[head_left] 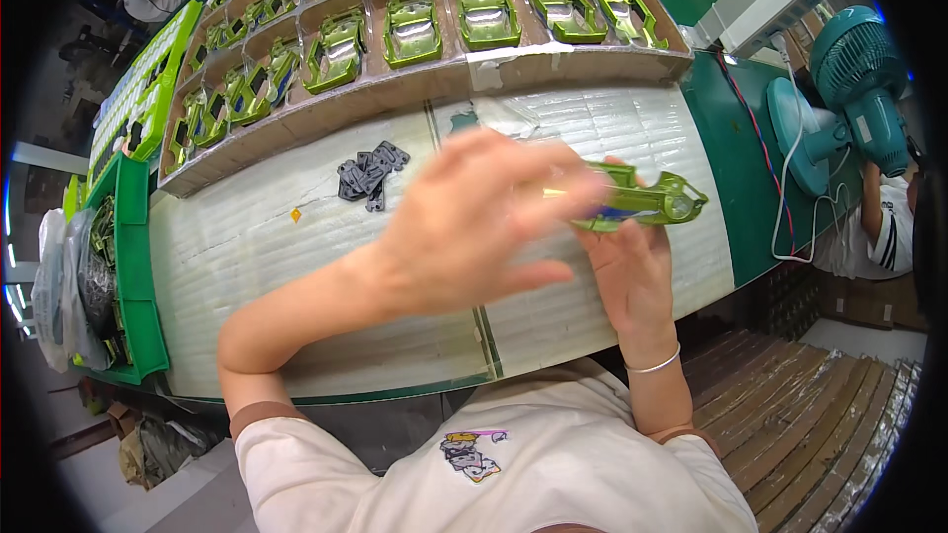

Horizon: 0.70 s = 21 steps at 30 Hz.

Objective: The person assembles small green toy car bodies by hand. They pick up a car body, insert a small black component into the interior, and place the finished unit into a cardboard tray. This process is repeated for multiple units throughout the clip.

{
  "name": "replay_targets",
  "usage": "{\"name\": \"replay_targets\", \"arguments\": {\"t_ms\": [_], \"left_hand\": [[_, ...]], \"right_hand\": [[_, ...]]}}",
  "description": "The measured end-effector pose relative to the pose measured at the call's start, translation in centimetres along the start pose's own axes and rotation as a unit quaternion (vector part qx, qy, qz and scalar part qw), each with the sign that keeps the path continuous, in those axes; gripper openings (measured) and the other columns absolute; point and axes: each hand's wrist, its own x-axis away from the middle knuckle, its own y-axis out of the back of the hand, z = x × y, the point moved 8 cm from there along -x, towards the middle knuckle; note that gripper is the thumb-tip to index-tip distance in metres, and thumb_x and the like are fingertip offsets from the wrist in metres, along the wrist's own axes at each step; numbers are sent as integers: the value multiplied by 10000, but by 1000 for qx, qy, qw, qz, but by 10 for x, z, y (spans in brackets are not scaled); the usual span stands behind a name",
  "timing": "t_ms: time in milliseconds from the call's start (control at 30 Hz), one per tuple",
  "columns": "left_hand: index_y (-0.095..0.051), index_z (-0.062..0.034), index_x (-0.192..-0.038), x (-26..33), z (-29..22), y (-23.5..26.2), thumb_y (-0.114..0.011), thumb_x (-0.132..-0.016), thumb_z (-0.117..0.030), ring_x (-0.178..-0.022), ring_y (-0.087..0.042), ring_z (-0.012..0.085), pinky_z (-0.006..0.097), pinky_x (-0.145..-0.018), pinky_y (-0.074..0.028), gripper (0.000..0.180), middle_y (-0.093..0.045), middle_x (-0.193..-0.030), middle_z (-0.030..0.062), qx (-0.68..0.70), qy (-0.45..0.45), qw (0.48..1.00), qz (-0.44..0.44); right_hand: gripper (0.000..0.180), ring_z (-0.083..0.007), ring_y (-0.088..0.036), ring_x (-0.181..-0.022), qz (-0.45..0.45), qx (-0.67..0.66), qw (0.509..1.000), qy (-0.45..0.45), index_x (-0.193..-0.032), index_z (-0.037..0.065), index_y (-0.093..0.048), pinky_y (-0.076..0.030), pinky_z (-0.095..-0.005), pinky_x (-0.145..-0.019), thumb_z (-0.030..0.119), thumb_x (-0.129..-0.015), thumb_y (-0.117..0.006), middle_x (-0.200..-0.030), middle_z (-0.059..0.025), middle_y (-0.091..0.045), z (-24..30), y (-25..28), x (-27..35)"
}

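My right hand [635, 271] holds a green plastic toy car body shell [647, 199] from below and behind, over the right part of the table. My left hand [479, 222] is raised just left of the shell and smeared by motion. Its thumb stands apart from the stretched fingers, and nothing shows in its grip. The fingertips overlap the shell's left end, so whether they touch it cannot be made out. Left of my left hand, a small pile of dark grey plastic parts [371, 175] lies on the white foam-covered tabletop [286, 286].
A large divided cardboard box [415, 79] of similar green shells spans the far side. At left stand a green crate [148, 276] and a bright green rack [148, 89]. A teal fan [859, 69] with cables stands right. A small orange piece [295, 215] lies left.
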Motion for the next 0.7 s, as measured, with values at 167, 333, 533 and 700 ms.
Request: {"name": "replay_targets", "arguments": {"t_ms": [167, 333, 533, 700], "left_hand": [[-586, -4, -781, 24, 69, 1, -692, -674, -40, -641, -568, 189, 301, -608, -457, 155, -599, -736, 75, 57, 263, 939, 213], [-595, 16, -739, 49, 74, -11, -677, -680, -73, -624, -583, 223, 311, -602, -459, 134, -605, -668, 109, 33, 281, 898, 337], [-608, 6, -724, 65, 66, -10, -703, -644, -103, -632, -596, 252, 316, -590, -463, 165, -609, -649, 124, -40, 299, 806, 510], [-618, 3, -709, 64, 62, -8, -698, -651, -90, -652, -606, 245, 310, -592, -476, 136, -623, -679, 113, -17, 306, 824, 476]], "right_hand": [[689, -266, -388, -1213, -3, 20, 998, 60, -1318, 51, -288, -341, -392, -1016, 230, -768, -664, -1325, -195, -358, 16, 1, -3], [721, -259, -420, -1177, 38, 74, 991, 101, -1271, 67, -314, -381, -381, -974, 13, -673, -713, -1295, -168, -404, 17, -8, 0], [761, -231, -423, -1168, 15, 136, 986, 96, -1250, 60, -328, -400, -354, -971, -43, -618, -741, -1278, -145, -413, 16, -4, 6], [747, -236, -421, -1174, 42, 177, 974, 135, -1239, 94, -324, -419, -352, -959, -53, -630, -729, -1273, -144, -412, 18, -9, 6]]}}
